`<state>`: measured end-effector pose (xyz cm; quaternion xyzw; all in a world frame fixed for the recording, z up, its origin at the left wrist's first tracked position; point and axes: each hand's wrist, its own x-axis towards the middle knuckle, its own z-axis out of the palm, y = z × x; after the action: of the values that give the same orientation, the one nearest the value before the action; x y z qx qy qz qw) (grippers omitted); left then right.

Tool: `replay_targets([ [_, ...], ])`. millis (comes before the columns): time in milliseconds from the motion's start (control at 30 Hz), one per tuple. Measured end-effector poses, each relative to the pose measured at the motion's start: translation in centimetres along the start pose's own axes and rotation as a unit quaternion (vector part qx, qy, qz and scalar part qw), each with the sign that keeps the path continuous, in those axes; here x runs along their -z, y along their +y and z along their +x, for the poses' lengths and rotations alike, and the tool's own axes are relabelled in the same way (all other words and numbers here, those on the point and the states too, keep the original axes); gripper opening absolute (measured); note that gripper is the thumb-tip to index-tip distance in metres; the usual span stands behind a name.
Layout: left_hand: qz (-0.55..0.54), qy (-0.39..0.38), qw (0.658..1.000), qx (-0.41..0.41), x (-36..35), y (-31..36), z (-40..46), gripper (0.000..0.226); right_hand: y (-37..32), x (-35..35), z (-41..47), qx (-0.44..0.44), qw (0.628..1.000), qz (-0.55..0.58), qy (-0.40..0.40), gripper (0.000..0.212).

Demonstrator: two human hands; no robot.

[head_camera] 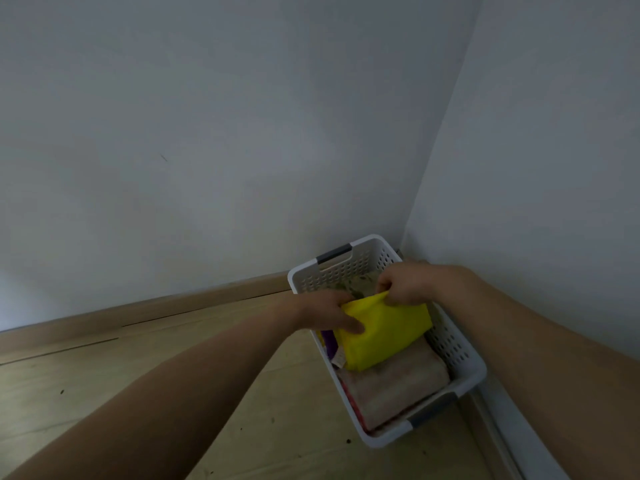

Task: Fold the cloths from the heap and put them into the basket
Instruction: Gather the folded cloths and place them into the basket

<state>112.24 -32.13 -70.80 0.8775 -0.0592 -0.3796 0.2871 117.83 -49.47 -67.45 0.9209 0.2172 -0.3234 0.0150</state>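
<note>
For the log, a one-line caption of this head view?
Both hands, left hand and right hand, lower a folded yellow cloth into a white slotted basket already holding folded cloths.

Folded yellow cloth [384, 332] tilted over white perforated basket [460, 344], atop folded beige towel [398, 382].

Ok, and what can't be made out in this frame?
- Head view: the heap of cloths is out of frame.
- The yellow cloth, held by the left hand and right hand, covers the middle of the basket.
- Purple cloth: mostly hidden.
</note>
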Motion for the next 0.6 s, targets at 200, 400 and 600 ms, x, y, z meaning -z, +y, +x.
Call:
replay_targets([
  [200, -0.060, 0.090, 0.994, -0.013, 0.8, 1.3, 0.0, 0.036, 1.3, 1.0, 0.5, -0.021, 0.996, -0.005, 0.086, 0.027],
  [400, -0.058, 0.212, 0.975, 0.009, 1.9, -0.6, 0.7, 0.024, 1.1, -0.1, 3.0, -0.035, 0.992, -0.022, 0.123, 0.030],
  [600, -0.004, 0.243, 0.967, 0.076, 1.6, -1.7, 3.2, 0.016, 0.3, -1.8, 5.8, -0.007, 0.967, 0.131, 0.217, 0.033],
])
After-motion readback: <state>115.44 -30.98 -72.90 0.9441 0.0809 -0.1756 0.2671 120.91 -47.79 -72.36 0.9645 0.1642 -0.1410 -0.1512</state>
